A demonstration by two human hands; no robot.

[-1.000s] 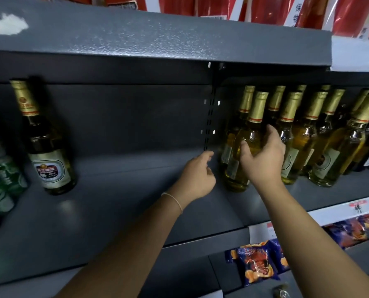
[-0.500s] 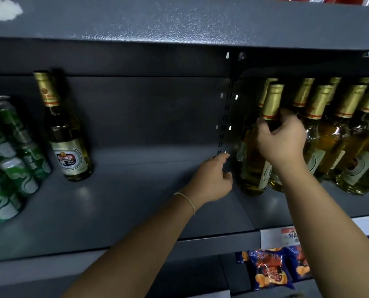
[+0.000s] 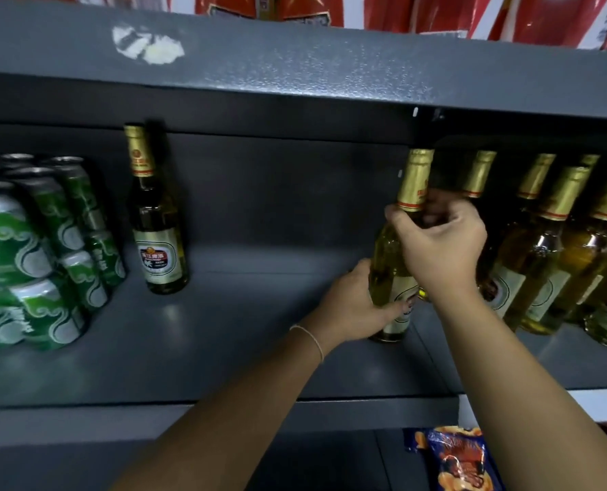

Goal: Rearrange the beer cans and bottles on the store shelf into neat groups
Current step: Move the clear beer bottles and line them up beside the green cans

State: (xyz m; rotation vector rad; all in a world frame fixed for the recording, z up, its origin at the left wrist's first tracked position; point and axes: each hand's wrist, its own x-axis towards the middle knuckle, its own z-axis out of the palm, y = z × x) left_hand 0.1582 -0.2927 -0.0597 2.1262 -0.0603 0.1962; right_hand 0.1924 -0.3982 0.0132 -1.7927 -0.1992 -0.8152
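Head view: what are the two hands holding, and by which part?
Both hold one beer bottle: the right hand grips its neck just below the gold foil, and the left hand wraps its lower body.

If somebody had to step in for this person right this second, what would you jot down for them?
Left hand: grips the lower body of the gold-foil bottle.
Right hand: grips the same bottle at its neck.
That bottle stands at the left edge of the bottle group, on the grey shelf.
A lone bottle stands beside the green cans, which are stacked at far left.
Left to do: probably bring the bottles together into one group.
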